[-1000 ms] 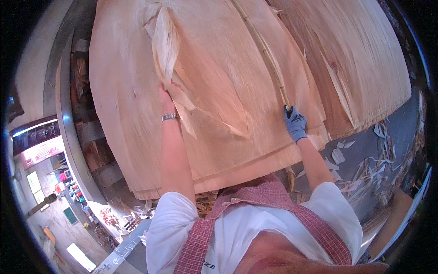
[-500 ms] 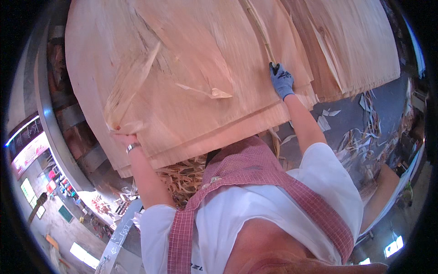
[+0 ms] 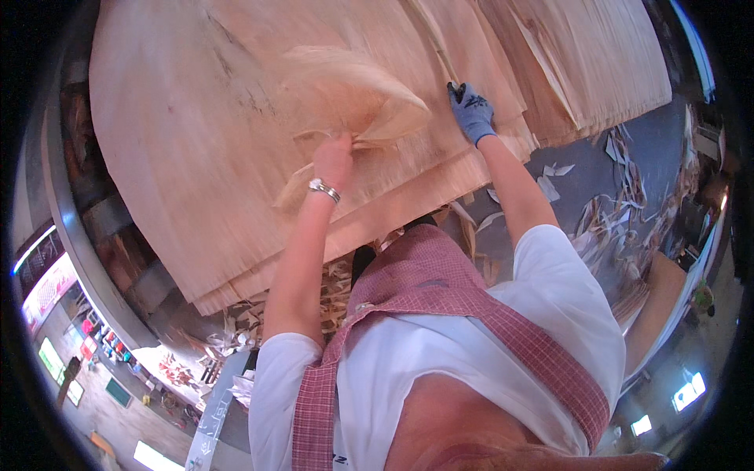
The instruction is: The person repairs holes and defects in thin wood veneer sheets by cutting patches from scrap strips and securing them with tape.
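A broad stack of thin wood veneer sheets (image 3: 196, 173) spreads out in front of me. My left hand (image 3: 334, 163), bare with a metal watch at the wrist, is closed on loose pieces of veneer (image 3: 357, 86) over the middle of the stack. The larger piece curls up and over beyond my fingers, and another part sticks out below the hand. In a blue glove with dark fingertips, my right hand (image 3: 473, 114) grips a long thin stick (image 3: 444, 56) near its lower end. The stick slants away across the stack, and its far end leaves the view.
A second veneer pile (image 3: 597, 71) lies at the right. Veneer scraps (image 3: 620, 228) litter the dark surface beside it, and more shavings (image 3: 334, 286) lie below the stack's near edge. A long metal beam (image 3: 86, 228) runs along the left side.
My left hand has moved right from the stack's near left edge to its middle, bringing the loose veneer along. My right hand keeps its hold on the stick.
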The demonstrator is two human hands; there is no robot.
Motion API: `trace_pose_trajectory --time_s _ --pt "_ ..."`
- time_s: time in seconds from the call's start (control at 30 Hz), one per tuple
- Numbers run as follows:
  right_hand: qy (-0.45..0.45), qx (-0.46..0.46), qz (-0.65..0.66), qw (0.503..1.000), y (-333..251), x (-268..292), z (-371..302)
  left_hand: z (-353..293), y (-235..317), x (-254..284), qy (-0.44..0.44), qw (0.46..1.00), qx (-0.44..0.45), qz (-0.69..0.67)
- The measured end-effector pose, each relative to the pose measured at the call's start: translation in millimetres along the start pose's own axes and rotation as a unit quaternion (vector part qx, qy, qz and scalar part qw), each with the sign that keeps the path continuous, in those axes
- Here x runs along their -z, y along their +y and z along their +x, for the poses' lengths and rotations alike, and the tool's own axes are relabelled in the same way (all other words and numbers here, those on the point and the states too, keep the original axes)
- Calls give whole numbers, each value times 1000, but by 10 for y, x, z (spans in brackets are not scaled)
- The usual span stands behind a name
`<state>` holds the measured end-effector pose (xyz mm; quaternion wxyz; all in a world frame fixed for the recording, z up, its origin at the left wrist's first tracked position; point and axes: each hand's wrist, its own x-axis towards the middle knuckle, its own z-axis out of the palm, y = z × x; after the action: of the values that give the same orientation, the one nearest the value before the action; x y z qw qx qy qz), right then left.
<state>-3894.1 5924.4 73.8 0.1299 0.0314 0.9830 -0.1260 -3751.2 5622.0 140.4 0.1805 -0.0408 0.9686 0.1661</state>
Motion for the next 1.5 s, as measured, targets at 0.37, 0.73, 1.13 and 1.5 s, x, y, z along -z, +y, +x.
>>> trace_pose_trajectory --time_s 0.37,0.73,1.13,1.5 --pt "32 13 -17 999 142 -197 55 407 -43 23 -42 984 105 -141" --pt "50 164 17 985 -701 267 -1235 688 90 355 -138 990 -38 -13" --pt "-120 176 -135 968 -1139 -570 -1248 730 -80 213 -185 977 -95 -40" --pt "-84 176 -53 979 -1096 -600 -1214 736 -296 178 -150 920 -22 -361"
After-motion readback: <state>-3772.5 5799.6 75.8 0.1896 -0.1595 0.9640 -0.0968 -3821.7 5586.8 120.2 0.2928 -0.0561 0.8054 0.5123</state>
